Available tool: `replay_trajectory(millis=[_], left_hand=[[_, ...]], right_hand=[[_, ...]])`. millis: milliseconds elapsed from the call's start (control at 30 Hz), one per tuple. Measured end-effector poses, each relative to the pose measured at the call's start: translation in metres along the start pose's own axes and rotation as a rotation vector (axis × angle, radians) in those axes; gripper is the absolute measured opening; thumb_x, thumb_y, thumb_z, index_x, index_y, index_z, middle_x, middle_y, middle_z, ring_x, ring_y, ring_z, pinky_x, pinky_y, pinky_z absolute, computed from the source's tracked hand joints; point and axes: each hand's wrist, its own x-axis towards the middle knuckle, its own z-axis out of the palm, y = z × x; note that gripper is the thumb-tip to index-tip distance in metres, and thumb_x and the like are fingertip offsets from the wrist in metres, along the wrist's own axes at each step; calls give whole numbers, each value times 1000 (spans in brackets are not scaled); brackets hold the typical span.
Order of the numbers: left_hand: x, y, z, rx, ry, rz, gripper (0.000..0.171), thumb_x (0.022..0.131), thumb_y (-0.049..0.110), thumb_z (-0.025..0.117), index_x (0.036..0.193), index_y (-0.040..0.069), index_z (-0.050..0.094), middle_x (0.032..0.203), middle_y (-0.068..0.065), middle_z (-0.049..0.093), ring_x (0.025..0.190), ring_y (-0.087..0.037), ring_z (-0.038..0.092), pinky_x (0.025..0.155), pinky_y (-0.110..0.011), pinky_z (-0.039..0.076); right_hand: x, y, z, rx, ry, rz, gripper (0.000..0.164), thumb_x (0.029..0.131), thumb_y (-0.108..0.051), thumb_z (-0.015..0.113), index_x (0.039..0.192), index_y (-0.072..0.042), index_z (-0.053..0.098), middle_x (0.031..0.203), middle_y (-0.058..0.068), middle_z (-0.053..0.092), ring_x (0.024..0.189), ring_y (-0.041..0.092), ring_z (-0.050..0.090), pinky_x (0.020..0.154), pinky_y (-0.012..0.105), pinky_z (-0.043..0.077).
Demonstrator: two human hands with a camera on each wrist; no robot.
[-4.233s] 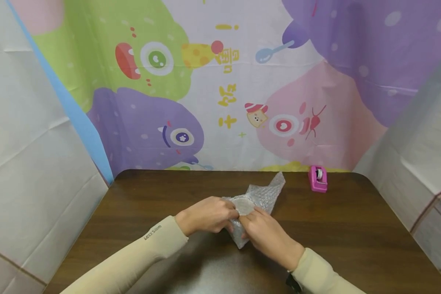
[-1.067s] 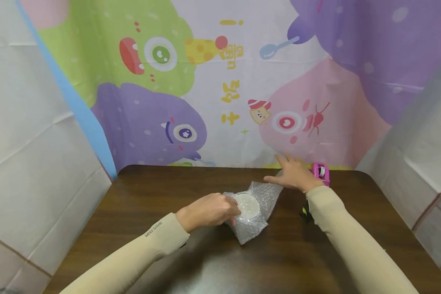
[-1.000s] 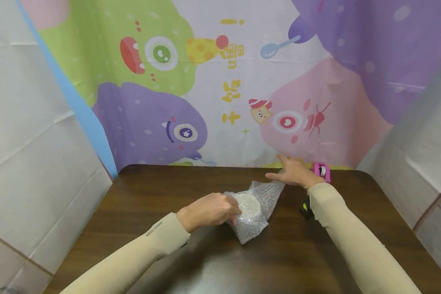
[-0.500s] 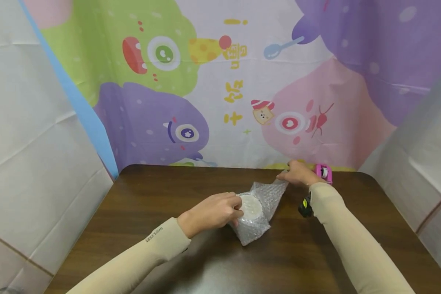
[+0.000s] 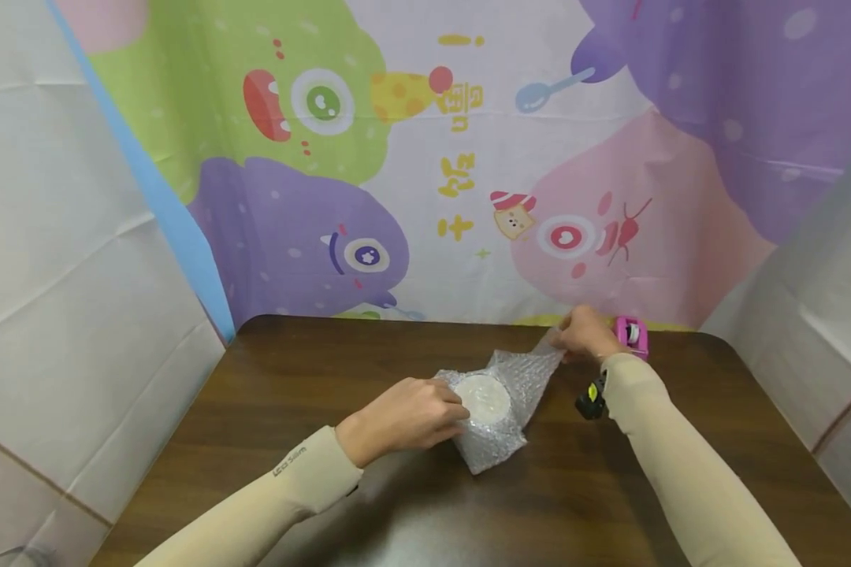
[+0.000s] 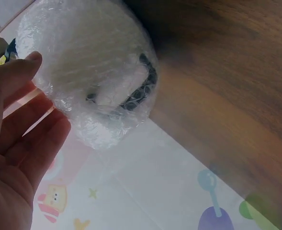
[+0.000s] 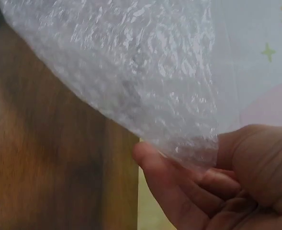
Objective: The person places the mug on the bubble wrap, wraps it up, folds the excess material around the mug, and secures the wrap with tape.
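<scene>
The right hand (image 5: 587, 332) pinched a loose end of bubble wrap (image 5: 535, 379) leading away from a pale round item (image 5: 485, 399)

In the head view, the pale round item rested on a dark wooden table (image 5: 291, 374), with the bubble wrap gathered round it and one pointed tail stretching beyond it to the right. The left hand (image 5: 410, 413) was at the left side of the pale round item, its fingers loosely bent and touching the wrapping. The right hand, beyond the pale round item and to its right, gripped the far tip of that tail. A pink tape dispenser (image 5: 633, 339) stood farther to the right of the pale round item, just beside the right hand. Behind the pale round item, past the table, hung a cloth (image 5: 454, 287) printed with cartoon monsters and yellow lettering.

In the left wrist view, the bubble wrap enclosed the pale round item, and dark marks (image 6: 143, 91) showed through the film on its side. The left hand's fingertips lay against the wrapping beside the item, relaxed, the thumb apart from the other fingers.

In the right wrist view, the bubble wrap narrowed from a broad sheet, on the side toward the pale round item, to a tip caught between the right hand's thumb and fingers.
</scene>
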Motion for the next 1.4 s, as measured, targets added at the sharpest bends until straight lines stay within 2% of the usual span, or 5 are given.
replay_trajectory(millis=[167,400,800,1133,1400], left_hand=[[2,0,0,-35,-1,-2,13,93,26,77,82,22,70,80,12,67,77,-6,66,69,-26,57],[3,-4,-2,-101,3,-5,11,91,23,79,82,21,73,80,10,69,75,-6,65,69,-24,56],[8,-7,-3,-127,-42,-25,10,90,24,80,83,21,74,82,10,72,73,-4,67,68,-25,57],[9,-7,-3,-126,-38,-18,12,90,25,80,81,21,72,80,10,72,71,-4,66,66,-25,56],[8,-7,-1,-135,-41,-28,13,89,25,80,81,21,72,82,10,73,73,-4,68,66,-26,56]], right_hand=[[-4,-4,0,21,9,1,26,90,-1,69,106,18,66,89,21,65,56,19,69,60,36,63],[-8,-9,2,-120,82,-115,28,91,-4,70,109,17,70,107,34,71,67,25,71,65,38,62],[-17,-15,6,-162,189,-281,16,91,-3,70,101,10,76,96,26,75,78,26,67,67,35,56],[-25,-21,9,-116,259,-330,21,94,-4,70,109,9,75,104,26,76,89,31,73,73,38,59],[-39,-31,11,-62,261,-336,21,96,-2,65,112,10,72,103,27,75,80,28,74,64,31,59]])
